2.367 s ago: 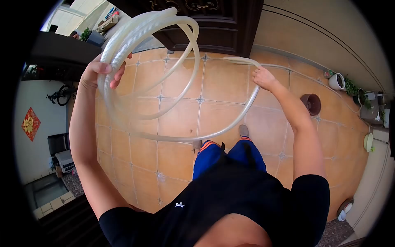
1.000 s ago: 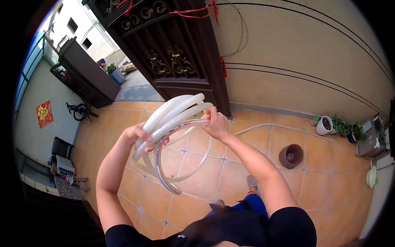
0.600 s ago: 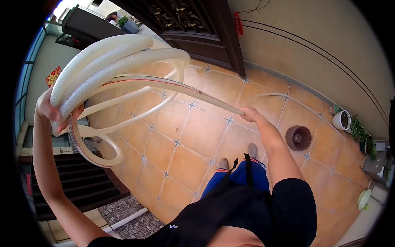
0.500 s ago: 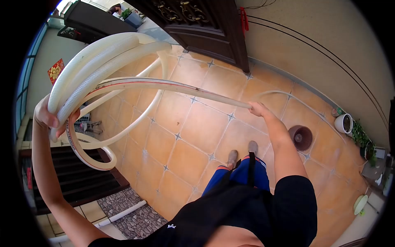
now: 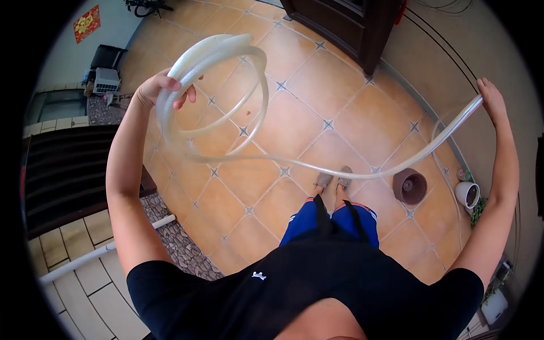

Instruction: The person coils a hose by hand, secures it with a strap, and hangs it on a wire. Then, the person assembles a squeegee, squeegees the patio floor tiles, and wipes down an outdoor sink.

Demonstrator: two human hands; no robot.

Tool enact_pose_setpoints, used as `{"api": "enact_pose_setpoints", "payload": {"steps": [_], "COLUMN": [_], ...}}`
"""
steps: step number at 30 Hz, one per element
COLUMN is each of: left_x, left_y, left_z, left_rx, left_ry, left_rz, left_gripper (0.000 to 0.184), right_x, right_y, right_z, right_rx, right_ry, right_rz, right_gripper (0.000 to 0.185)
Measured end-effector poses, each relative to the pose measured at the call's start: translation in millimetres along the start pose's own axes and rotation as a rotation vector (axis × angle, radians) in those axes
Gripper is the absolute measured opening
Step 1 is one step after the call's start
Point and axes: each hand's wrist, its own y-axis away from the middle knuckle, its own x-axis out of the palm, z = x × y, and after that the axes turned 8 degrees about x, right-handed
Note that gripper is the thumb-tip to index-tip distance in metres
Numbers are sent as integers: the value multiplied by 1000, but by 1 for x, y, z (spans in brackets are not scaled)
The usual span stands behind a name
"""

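Observation:
A translucent white hose (image 5: 258,85) hangs in several loops from my left hand (image 5: 168,90). The fingers of that hand are wrapped round the bundled loops, held up at the left. From the coil one length sags across the front of my legs and rises to my right hand (image 5: 492,102), far out to the right. My right hand is closed round this length near the wall. Past that hand, a thinner-looking length (image 5: 453,190) hangs or lies near the wall and runs down toward the pots; I cannot tell just where it joins.
Orange floor tiles (image 5: 272,195) lie under my feet. A brown pot (image 5: 409,187) and a white pot (image 5: 467,194) stand on the right by the wall. A dark door (image 5: 354,28) stands at the top. At the left are a dark slatted panel (image 5: 68,175) and a white pipe (image 5: 85,259).
My right hand has swung far out to the right and up, drawing the hose out between my hands. My left hand has moved right, with fewer loops showing. My view has turned.

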Motion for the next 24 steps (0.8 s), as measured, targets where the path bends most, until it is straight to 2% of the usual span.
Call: {"api": "enact_pose_setpoints", "payload": {"steps": [3, 5, 7, 8, 10, 12, 14, 16, 17, 18, 20, 22, 24], "left_x": [23, 37, 54, 68, 84, 95, 104, 116, 119, 122, 127, 132, 141], "left_y": [-21, -34, -43, -47, -60, -73, -84, -92, -99, -103, -112, -121, -131], "left_z": [39, 67, 85, 91, 102, 113, 116, 119, 122, 125, 127, 123, 122], "left_rx": [63, 126, 161, 166, 198, 242, 255, 285, 302, 298, 289, 231, 190], "left_ry": [98, 145, 186, 208, 260, 322, 342, 347, 340, 333, 312, 283, 278], "left_rz": [62, 122, 151, 156, 183, 224, 281, 344, 390, 385, 379, 372, 367], "left_gripper": [64, 61, 60, 60, 60, 60, 61, 62, 62, 62, 61, 60, 60], "right_x": [-13, -4, 0, -1, 1, 18, 50, 66, 62, 49, 40, 33, 16], "right_y": [3, 5, 17, 20, 30, 41, 40, 42, 38, 32, 19, 8, -7], "right_z": [56, 81, 111, 128, 150, 157, 155, 160, 170, 180, 196, 197, 203], "right_rx": [-171, -384, -399, -406, -243, 8, 186, 392, 499, 597, 582, 255, 75], "right_ry": [193, 364, 310, 279, 114, -76, -191, -308, -358, -360, -273, -180, -189], "right_rz": [315, 554, 754, 921, 1253, 1339, 1112, 793, 620, 564, 323, 27, -375], "right_gripper": [17, 8, 11, 15, 24, 35, 43, 43, 42, 36, 26, 19, 20]}}
